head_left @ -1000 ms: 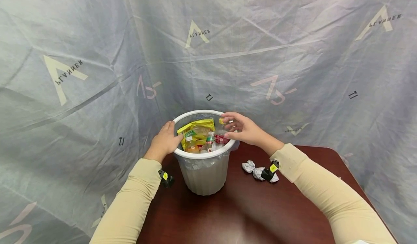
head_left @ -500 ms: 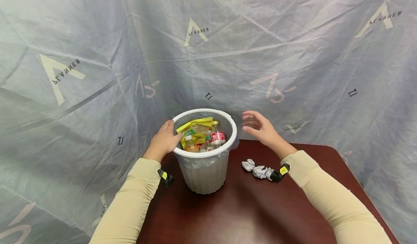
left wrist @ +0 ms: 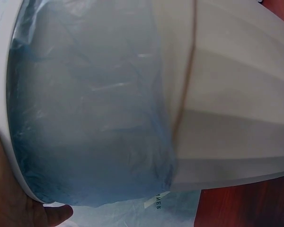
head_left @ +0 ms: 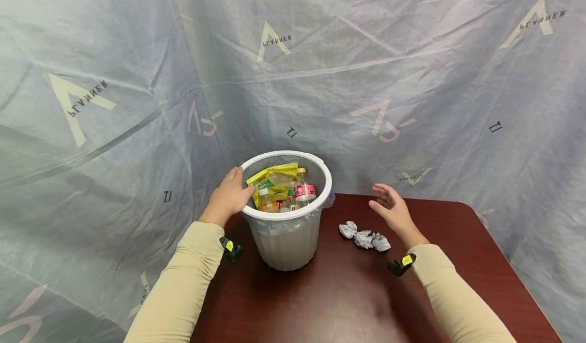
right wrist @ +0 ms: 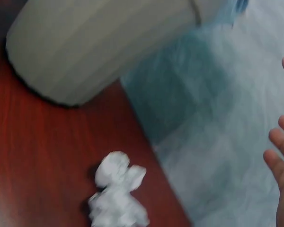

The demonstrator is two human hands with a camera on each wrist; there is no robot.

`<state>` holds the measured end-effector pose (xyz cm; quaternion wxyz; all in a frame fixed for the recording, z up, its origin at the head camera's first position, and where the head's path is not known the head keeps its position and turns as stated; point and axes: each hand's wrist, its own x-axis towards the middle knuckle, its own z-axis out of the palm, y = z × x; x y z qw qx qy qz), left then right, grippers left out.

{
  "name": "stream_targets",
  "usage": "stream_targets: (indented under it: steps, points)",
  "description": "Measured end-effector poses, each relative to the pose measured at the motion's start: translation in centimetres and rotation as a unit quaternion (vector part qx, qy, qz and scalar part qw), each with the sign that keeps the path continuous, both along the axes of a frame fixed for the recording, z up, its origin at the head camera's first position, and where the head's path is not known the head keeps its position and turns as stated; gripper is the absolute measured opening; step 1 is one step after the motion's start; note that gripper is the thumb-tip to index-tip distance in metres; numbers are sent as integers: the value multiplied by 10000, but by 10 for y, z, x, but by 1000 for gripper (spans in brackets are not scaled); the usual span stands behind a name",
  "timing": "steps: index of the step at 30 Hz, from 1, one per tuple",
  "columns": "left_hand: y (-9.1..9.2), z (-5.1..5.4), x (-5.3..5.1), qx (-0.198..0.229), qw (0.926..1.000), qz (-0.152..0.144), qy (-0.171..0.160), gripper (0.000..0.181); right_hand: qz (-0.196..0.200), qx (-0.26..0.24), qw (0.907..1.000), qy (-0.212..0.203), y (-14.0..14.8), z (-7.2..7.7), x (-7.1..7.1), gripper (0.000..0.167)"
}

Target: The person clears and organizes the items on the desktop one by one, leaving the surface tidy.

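Note:
A grey bin (head_left: pixel 286 244) with a white rim and clear liner stands upright on the table. Inside it lie a yellow packet (head_left: pixel 286 170), a bottle with a red label (head_left: pixel 304 191) and a small bottle of orange liquid (head_left: pixel 266 200). My left hand (head_left: pixel 226 196) rests on the rim's left side, thumb over the inner edge; the left wrist view shows the hand (left wrist: pixel 12 198) at the rim. Fingers apart and holding nothing, my right hand (head_left: pixel 396 213) hovers above and right of three crumpled white paper balls (head_left: pixel 364 238), also in the right wrist view.
The dark red-brown table (head_left: pixel 339 302) reaches to the right, its rounded far corner near the curtain. A grey printed curtain (head_left: pixel 293 93) hangs close behind the bin and along both sides.
My right hand has let go of the red-labelled bottle, which now lies lower in the bin, and has moved right and down beside the paper balls. My left hand has stayed on the rim.

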<state>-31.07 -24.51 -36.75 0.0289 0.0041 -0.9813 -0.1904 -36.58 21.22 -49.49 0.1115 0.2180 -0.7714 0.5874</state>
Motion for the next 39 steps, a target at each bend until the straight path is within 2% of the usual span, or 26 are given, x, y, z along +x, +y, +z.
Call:
stream_targets:
  steps: [5, 9, 12, 17, 20, 24, 28, 33, 36, 39]
  points:
    - [-1, 0, 1, 50, 10000, 7, 40, 82, -302, -242, 9990, -210, 14, -41, 3, 60]
    - [0, -1, 1, 25, 10000, -18, 54, 82, -601, -389, 9963, -484, 24, -72, 10, 63]
    - [0, 1, -1, -2, 10000, -22, 52, 81, -734, -299, 9943, -708, 30, -94, 15, 64]
    - [0, 3, -2, 14, 9999, -33, 99, 81, -688, -97, 9931, -949, 41, -132, 18, 68]
    - [0, 3, -1, 10, 10000, -53, 65, 81, -819, 199, 9912, -1019, 45, -149, 20, 74]
    - [0, 1, 0, 20, 10000, -51, -3, 80, -1037, 585, 9875, -1035, 45, -160, 23, 83]
    - [-1, -5, 1, 55, 10000, -52, -52, 80, -1128, 657, 9870, -940, 45, -162, 29, 84]
    - [-3, -5, 1, 40, 9999, -73, -62, 80, -1354, 926, 9845, -618, 41, -160, 28, 68]
    - [-2, -1, 0, 46, 9999, -102, -41, 80, -1651, 1367, 9758, -440, 40, -163, 26, 53]
    - [-1, -1, -1, 19, 9999, -133, -54, 80, -1908, 1578, 9683, -336, 39, -164, 28, 45]
